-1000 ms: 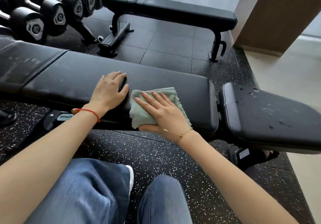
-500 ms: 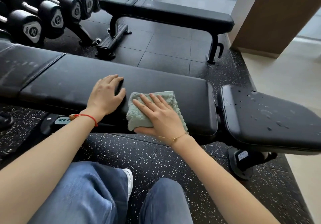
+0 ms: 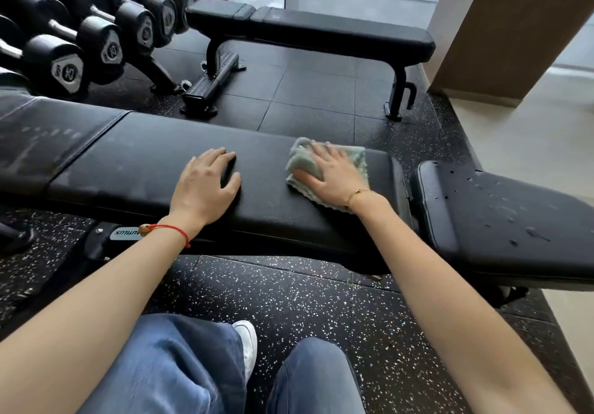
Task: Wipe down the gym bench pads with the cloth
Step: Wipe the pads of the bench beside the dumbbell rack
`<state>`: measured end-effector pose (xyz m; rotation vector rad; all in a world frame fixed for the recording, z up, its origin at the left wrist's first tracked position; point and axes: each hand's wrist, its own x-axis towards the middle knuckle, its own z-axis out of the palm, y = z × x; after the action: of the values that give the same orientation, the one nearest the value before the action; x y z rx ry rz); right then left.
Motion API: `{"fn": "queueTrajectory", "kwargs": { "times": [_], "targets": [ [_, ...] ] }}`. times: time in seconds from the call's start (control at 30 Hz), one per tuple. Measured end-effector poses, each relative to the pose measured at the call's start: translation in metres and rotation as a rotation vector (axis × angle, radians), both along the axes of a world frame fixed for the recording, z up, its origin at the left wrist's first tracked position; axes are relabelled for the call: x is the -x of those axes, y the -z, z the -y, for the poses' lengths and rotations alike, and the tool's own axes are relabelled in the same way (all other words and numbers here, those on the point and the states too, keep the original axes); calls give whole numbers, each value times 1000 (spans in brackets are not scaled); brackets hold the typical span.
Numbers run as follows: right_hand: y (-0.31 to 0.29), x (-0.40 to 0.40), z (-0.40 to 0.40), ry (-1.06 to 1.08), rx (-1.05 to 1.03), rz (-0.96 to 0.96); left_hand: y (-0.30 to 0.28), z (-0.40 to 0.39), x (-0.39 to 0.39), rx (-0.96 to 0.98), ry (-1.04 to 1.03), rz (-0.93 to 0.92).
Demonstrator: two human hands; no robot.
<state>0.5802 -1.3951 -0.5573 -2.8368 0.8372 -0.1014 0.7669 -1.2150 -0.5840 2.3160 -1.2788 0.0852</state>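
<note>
Mid-wipe, I'd say. My right hand (image 3: 332, 174) has flat fingers pressing the cloth (image 3: 302, 159) on the long pad (image 3: 160, 163), far right end. Left hand (image 3: 205, 182) rests open beside it. The seat pad (image 3: 501, 221) on the right is wet with droplets, so that's left to do.

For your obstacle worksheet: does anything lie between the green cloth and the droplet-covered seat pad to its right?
Nothing visible lies on the way. The right hand presses the green cloth on the long black back pad; only the narrow gap separates it from the wet black seat pad.
</note>
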Motion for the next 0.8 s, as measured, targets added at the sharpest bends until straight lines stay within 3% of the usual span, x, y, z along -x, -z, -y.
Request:
{"fn": "queueTrajectory", "kwargs": {
  "times": [0.07, 0.2, 0.33, 0.47, 0.6, 0.8],
  "targets": [
    [1, -6, -29, -119, -18, 18, 1, -1, -1, 4, 0, 2],
    [1, 65, -59, -324, -41, 109, 1, -2, -1, -4, 12, 10],
    [1, 97, -12, -80, -76, 123, 0, -2, -1, -11, 9, 10],
    [-1, 29, 39, 133, 3, 23, -2, 0, 3, -9, -13, 15],
    [4, -8, 7, -35, -27, 27, -6, 0, 5, -22, -20, -5],
    [-1, 89, -48, -282, -157, 136, -19, 17, 24, -10, -33, -59]
  ]
}}
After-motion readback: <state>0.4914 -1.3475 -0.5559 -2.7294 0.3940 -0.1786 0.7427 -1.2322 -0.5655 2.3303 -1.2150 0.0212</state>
